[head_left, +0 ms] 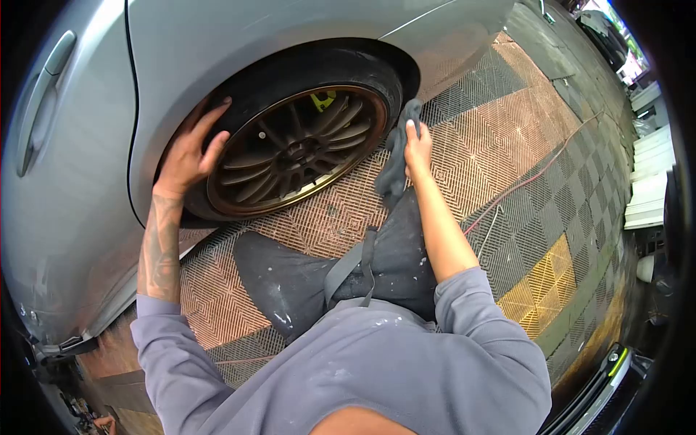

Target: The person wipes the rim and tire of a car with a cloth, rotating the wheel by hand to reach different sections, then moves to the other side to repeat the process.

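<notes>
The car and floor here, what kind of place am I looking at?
Probably an auto workshop or detailing bay: a grey car stands on interlocking grid floor tiles, a red hose or cable runs across them, and cracked concrete shows beyond.

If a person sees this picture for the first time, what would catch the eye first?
First, the bronze-rimmed wheel of the grey car, upper centre, with a bright yellow-green part behind its spokes. Then the hands on either side: the left hand spread by the tyre, the right hand gripping a dark grey cloth.
</notes>
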{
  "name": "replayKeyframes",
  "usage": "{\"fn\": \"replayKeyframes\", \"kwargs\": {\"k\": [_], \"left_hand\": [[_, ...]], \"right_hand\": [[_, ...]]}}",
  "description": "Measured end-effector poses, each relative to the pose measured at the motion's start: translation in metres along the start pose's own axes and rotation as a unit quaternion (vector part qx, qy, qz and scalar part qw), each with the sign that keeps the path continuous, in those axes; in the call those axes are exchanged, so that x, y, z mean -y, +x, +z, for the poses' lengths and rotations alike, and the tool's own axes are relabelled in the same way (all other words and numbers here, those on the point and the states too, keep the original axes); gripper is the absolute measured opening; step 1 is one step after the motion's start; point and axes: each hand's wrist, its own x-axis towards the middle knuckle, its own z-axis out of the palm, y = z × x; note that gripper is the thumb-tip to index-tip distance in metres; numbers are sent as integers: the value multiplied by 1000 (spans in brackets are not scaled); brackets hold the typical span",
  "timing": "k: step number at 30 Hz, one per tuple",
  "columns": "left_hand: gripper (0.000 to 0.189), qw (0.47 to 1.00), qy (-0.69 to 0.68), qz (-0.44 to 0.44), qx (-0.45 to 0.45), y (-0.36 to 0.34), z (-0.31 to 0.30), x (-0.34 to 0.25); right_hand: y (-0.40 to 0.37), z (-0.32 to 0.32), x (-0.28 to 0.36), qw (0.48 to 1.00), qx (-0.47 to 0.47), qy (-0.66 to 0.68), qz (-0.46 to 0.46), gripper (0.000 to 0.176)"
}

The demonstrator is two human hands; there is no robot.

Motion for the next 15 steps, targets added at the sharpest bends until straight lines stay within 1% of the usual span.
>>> {"fn": "replayKeyframes", "kwargs": {"k": [1, 2, 3, 5, 7, 8, 9, 10, 11, 13, 14, 15], "left_hand": [[49, 1000, 15, -6, 4, 1, 2, 9], [52, 1000, 3, -24, -9, 2, 9, 14], [52, 999, 3, -34, 0, 0, 12, 16], [56, 999, 11, -36, -31, -2, 14, 15], [58, 999, 15, -45, -23, 1, 11, 15], [58, 999, 10, -38, -25, 2, 10, 14], [58, 999, 3, -32, -25, 1, 10, 13], [58, 998, -26, -31, -47, 1, 13, 14], [58, 998, -21, -26, -50, 0, 14, 17], [60, 998, -32, -30, -35, -2, 14, 18], [60, 998, -27, -38, -36, -3, 13, 18], [59, 998, -16, -38, -37, -4, 14, 17]], "right_hand": [[11, 6, 5, 999, -3, -15, -46, 34], [25, 14, 6, 994, -3, -50, -97, 34], [37, 23, 1, 986, 1, -85, -144, 35], [42, 34, -16, 983, 8, -109, -147, 38], [44, 38, -30, 961, -96, -154, -207, 40], [58, 34, -45, 956, -86, -162, -230, 42], [60, 26, -39, 966, -27, -170, -195, 44], [57, 22, -26, 963, -23, -208, -172, 45], [52, 21, -11, 958, -21, -246, -149, 47], [38, 33, 9, 953, -96, -197, -209, 52], [35, 37, 9, 946, -92, -190, -248, 60], [38, 36, 0, 897, -75, -274, -340, 62]]}}
